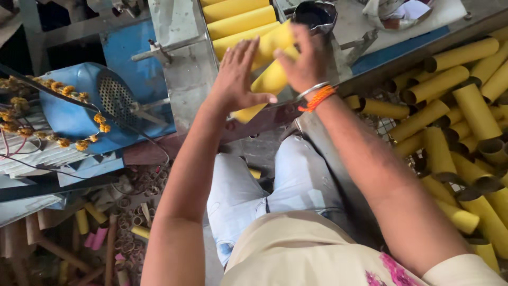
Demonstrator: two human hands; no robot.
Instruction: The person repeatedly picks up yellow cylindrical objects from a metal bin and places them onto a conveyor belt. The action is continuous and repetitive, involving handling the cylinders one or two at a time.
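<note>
Metal chute (185, 79), open hands on yellow tubes (267, 79)

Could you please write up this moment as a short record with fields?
Left hand: open, fingers spread, palm against a yellow tube
Right hand: laid over the same tube from the other side; no closed grip visible
Right wrist: orange thread and metal bangle
Chute: metal tray with a row of tubes
Right side: heap of yellow tubes
Left side: blue motor housing, flower garland
</note>
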